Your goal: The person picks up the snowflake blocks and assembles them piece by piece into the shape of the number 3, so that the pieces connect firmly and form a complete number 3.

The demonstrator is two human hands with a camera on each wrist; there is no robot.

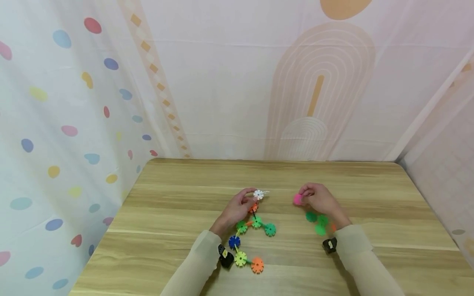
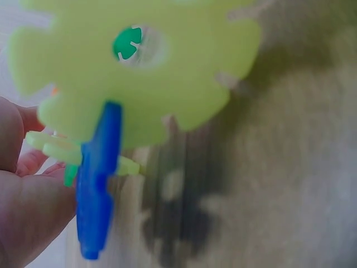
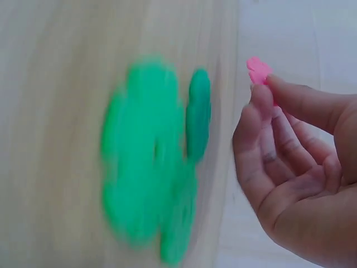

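Head view is showing the left hand (image 1: 237, 207) pinching a white snowflake disc (image 1: 258, 194) atop the linked disc chain (image 1: 247, 236) lying mid-tabletop (image 1: 166, 213), while the right hand (image 1: 320, 199) is pinching a pink disc (image 1: 298, 199). Forcing slots together could be popping the chain apart.

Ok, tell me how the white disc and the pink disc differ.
The white disc is joined to the top of a chain of discs; the pink disc is single. The left hand pinches the white one, the right hand the pink. Both are notched plastic pieces held above the table.
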